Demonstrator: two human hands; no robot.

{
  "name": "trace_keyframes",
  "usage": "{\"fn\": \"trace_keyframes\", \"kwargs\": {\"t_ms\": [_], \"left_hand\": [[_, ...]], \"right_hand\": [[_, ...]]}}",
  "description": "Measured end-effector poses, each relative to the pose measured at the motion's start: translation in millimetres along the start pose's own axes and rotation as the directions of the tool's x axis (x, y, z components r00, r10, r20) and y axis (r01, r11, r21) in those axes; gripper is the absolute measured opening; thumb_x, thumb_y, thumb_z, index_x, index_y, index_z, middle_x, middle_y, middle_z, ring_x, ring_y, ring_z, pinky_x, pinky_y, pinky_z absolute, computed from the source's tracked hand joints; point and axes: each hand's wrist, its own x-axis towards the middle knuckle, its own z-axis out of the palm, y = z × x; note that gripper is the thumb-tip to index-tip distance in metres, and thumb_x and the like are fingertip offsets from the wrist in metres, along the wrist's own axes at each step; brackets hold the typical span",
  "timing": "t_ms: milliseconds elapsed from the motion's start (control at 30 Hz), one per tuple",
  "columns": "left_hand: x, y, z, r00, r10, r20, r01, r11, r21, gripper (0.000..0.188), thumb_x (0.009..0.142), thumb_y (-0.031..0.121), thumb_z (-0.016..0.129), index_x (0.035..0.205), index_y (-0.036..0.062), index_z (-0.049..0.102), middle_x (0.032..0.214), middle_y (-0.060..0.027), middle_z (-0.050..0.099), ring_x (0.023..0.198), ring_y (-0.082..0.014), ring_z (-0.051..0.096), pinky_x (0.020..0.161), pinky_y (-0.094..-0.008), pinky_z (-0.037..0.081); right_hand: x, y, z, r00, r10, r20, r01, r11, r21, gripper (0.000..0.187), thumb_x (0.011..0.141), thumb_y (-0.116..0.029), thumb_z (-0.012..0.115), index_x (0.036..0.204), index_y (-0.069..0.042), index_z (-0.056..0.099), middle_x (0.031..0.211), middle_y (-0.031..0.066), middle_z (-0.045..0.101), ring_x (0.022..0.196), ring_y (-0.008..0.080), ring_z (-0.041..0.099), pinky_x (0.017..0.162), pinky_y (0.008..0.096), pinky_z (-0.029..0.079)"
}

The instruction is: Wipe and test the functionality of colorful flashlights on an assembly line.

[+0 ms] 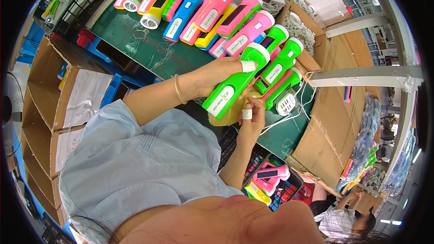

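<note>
Left hand (217,75): clasped around the green torch (236,82), a white-taped finger near its head.
Right hand (251,118): just below the torch's lower end, a finger taped white, fingertips pinching a yellowish piece (233,112) under the torch; how firmly, I cannot tell.
Green torch: tilted, head up-right, lifted above the near edge of the green bench (135,40).
Row of torches (199,11): pink, green, yellow and blue, lying on the bench beyond the torch.
White charger (285,104): just right of the torch, cables running from it.
Cardboard boxes (68,94): well left of the torch.
Crate of torches (267,178): below the torch, under the right forearm.
</note>
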Motion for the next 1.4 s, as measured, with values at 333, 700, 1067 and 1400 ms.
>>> {"fn": "trace_keyframes", "kwargs": {"t_ms": [333,700,1067,1400], "left_hand": [[7.3,-5.8,0.4,0.992,0.042,-0.122,-0.036,0.998,0.05,0.024,0.087,0.022,0.047,0.103,0.0041,0.05,0.08,-0.0081,0.057,0.062,-0.0163,0.057,0.055,-0.0296,0.048],[21.5,62.7,-4.8,0.529,0.832,0.171,-0.08,-0.151,0.985,0.1,0.067,0.01,0.068,0.133,-0.01,-0.004,0.125,-0.0426,0.013,0.096,-0.0499,0.048,0.077,-0.0437,0.046],[3.1,33.3,-27.3,0.954,0.253,0.162,-0.249,0.967,-0.049,0.043,0.091,0.029,0.047,0.123,0.0002,0.044,0.11,-0.013,0.057,0.099,-0.0189,0.056,0.086,-0.0321,0.046],[-0.9,15.4,-20.4,0.824,0.51,0.248,-0.543,0.836,0.085,0.066,0.079,0.063,0.048,0.112,0.0056,0.046,0.087,-0.0066,0.052,0.072,-0.0171,0.051,0.064,-0.0279,0.044]], "right_hand": [[-8.2,-0.8,-0.4,0.984,0.18,0.005,-0.179,0.975,0.131,0.028,0.092,-0.022,0.049,0.109,0.0,0.052,0.063,-0.0045,0.04,0.048,0.0018,0.033,0.041,0.016,0.023],[19.0,-21.0,-12.3,0.998,0.042,0.037,-0.051,0.952,0.302,0.02,0.081,-0.006,0.061,0.098,0.004,0.059,0.079,0.0063,0.057,0.062,0.0095,0.049,0.051,0.0196,0.035],[34.6,-59.8,36.3,0.941,-0.315,0.122,0.333,0.926,-0.177,0.011,0.077,-0.001,0.064,0.088,0.001,0.061,0.08,0.0053,0.058,0.071,0.012,0.056,0.065,0.0236,0.045],[26.2,-88.7,22.4,0.668,-0.216,0.712,0.336,0.941,-0.03,0.023,0.068,0.001,0.067,0.089,-0.003,0.06,0.082,0.0075,0.058,0.072,0.0185,0.057,0.062,0.0282,0.044]]}}
